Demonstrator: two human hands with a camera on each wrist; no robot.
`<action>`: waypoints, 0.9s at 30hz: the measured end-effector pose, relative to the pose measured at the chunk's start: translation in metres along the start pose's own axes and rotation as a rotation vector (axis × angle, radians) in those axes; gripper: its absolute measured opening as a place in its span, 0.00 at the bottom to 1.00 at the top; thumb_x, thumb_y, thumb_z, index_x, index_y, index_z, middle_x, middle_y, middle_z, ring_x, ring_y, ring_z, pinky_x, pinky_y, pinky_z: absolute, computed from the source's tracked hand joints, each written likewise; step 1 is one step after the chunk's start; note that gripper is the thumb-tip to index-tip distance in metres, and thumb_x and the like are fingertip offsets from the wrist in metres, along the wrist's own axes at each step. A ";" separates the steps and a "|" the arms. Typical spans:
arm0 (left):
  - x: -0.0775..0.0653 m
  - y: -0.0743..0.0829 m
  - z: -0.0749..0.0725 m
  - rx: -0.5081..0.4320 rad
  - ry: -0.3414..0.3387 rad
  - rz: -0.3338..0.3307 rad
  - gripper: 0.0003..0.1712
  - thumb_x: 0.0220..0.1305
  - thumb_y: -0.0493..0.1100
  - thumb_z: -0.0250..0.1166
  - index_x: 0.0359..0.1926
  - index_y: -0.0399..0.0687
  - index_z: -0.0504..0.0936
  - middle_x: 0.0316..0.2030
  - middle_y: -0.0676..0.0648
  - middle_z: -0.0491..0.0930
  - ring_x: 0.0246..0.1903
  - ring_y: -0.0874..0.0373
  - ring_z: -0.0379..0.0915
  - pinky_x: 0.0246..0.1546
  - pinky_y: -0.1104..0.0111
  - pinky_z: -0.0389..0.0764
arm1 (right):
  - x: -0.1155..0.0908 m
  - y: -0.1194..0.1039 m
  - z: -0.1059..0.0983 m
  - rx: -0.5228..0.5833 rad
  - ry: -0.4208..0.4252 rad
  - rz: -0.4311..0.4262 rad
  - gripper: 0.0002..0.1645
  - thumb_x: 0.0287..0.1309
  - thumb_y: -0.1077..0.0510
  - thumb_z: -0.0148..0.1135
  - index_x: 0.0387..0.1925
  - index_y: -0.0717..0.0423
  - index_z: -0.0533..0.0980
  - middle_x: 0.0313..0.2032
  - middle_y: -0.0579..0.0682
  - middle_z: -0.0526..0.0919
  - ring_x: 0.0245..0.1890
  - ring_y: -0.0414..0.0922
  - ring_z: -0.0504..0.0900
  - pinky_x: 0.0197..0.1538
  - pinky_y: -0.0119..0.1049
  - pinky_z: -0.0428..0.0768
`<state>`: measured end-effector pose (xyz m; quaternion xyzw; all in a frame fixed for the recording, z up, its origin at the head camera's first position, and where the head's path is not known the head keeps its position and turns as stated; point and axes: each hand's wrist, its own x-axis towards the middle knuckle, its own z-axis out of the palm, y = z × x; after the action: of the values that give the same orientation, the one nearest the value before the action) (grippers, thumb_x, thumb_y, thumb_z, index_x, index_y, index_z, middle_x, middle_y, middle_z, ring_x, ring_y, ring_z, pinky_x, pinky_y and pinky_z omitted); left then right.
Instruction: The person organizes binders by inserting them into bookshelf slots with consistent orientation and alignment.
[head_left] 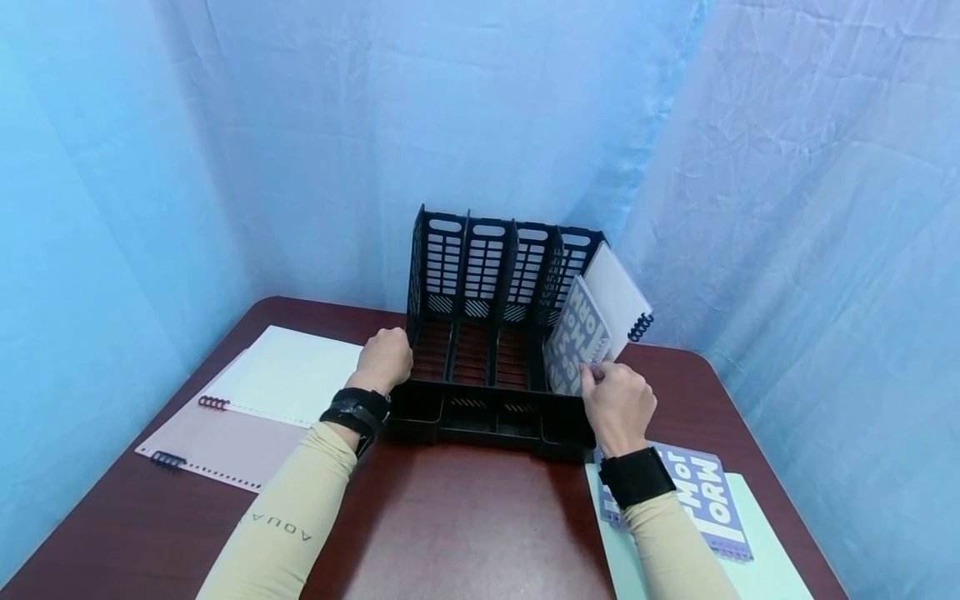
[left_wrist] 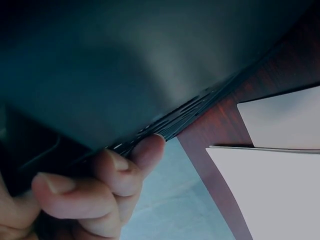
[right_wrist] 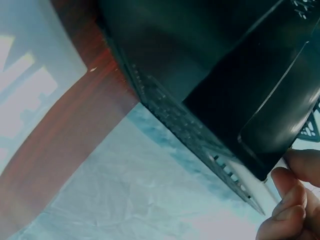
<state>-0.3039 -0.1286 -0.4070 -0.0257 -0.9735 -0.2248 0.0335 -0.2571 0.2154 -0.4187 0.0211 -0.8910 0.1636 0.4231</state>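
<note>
From where I stand, I see the right hand [head_left: 621, 404] pinching a small purple notebook [head_left: 576, 333] by its near edge, with the thumb on the side of the printed cover. The notebook stands on its edge, somewhat tilted, in the rightmost compartment of the black rack [head_left: 487, 392]. Just to the right of it leans a white spiral notebook [head_left: 619, 287], which seems to share this compartment. The left hand [head_left: 386, 358] has its fingers bent around the left side of the rack, and it grips there.

In my judgement, the notebook is light, so two fingers are enough to carry it. The cover looks smooth and maybe a little slippery; the pages inside are probably soft and can fan out if only one cover is taken. It is better to pinch the full thickness, near the rings, and not to press on the rings, because they can bend or catch on the neighbour's coil.

The rack appears to be thin, stiff plastic, not very heavy, and it could slide on the polished table [head_left: 465, 517]. A hold on its side wall, as the left hand has, should be sensible.
</note>
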 end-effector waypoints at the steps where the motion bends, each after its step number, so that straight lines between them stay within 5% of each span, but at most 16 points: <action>1: 0.000 0.000 0.000 -0.002 -0.003 0.002 0.13 0.74 0.34 0.55 0.32 0.37 0.81 0.26 0.43 0.78 0.23 0.51 0.75 0.21 0.64 0.72 | 0.000 0.001 0.000 -0.005 -0.006 0.002 0.20 0.56 0.55 0.76 0.14 0.54 0.78 0.16 0.55 0.77 0.16 0.58 0.76 0.18 0.54 0.72; 7: -0.001 0.000 -0.001 -0.013 -0.008 -0.002 0.12 0.75 0.34 0.55 0.34 0.36 0.82 0.26 0.42 0.78 0.22 0.51 0.76 0.20 0.64 0.72 | 0.000 0.006 -0.002 -0.012 -0.033 0.000 0.29 0.57 0.55 0.76 0.09 0.50 0.68 0.10 0.49 0.65 0.11 0.52 0.69 0.16 0.44 0.61; 21: 0.001 0.000 0.000 -0.008 -0.013 -0.016 0.12 0.75 0.35 0.55 0.34 0.37 0.82 0.27 0.42 0.78 0.23 0.51 0.76 0.20 0.64 0.72 | -0.006 0.014 -0.013 0.041 -0.120 -0.010 0.34 0.57 0.49 0.77 0.06 0.49 0.65 0.08 0.45 0.56 0.10 0.45 0.60 0.16 0.39 0.54; 27: 0.002 -0.002 0.002 -0.017 -0.015 -0.023 0.13 0.75 0.36 0.56 0.34 0.37 0.82 0.27 0.42 0.79 0.23 0.51 0.76 0.20 0.65 0.72 | -0.010 0.017 -0.019 0.058 -0.142 -0.031 0.31 0.56 0.48 0.78 0.07 0.49 0.69 0.07 0.43 0.58 0.11 0.43 0.63 0.17 0.39 0.59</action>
<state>-0.3064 -0.1292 -0.4091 -0.0166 -0.9720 -0.2333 0.0233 -0.2395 0.2364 -0.4197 0.0584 -0.9132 0.1807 0.3606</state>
